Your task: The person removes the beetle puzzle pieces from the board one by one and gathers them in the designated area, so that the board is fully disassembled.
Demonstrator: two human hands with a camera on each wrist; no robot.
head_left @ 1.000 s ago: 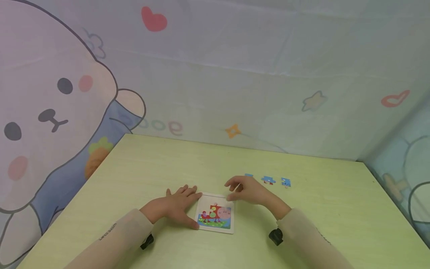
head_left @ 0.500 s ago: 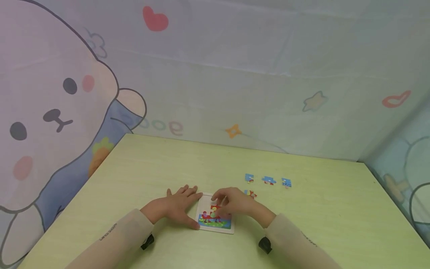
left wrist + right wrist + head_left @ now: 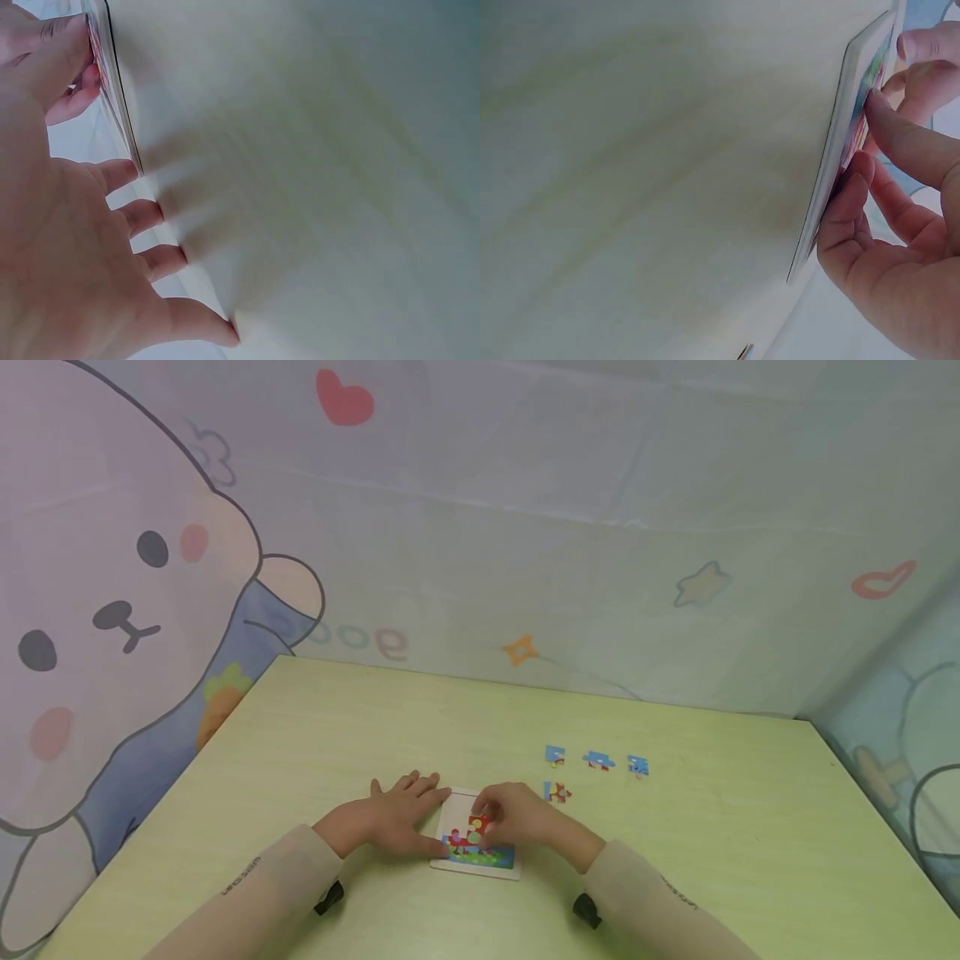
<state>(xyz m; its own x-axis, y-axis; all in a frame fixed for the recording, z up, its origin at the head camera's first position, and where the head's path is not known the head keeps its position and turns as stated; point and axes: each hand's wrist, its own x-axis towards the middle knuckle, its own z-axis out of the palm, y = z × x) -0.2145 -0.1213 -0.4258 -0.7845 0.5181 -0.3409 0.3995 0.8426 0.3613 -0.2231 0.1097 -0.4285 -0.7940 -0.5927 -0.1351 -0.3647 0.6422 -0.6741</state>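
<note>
In the head view, a small white-framed jigsaw puzzle board (image 3: 457, 814) lies between both hands, with picture pieces of red, green and blue filling its lower part. My left hand (image 3: 401, 817) is spread flat at its left side, the thumb over the lower picture and the other fingertips on the table. Over the board's right half is my right hand (image 3: 521, 814), its thumb and curled fingers set around a puzzle piece that they mostly hide. The right wrist view shows that thumb (image 3: 907, 139) and the fingertips down at the board's face.
Three blue loose puzzle pieces (image 3: 599, 761) lie in a row behind the right hand, and a red and blue piece (image 3: 557, 792) lies just beyond its knuckles. A pale yellow-green table (image 3: 390, 710) carries everything. A printed cloth (image 3: 480, 527) hangs behind it.
My right hand has moved left and down from the board's upper right corner onto its picture, uncovering the red and blue loose piece. My left thumb has slid up from the lower corner onto the picture.
</note>
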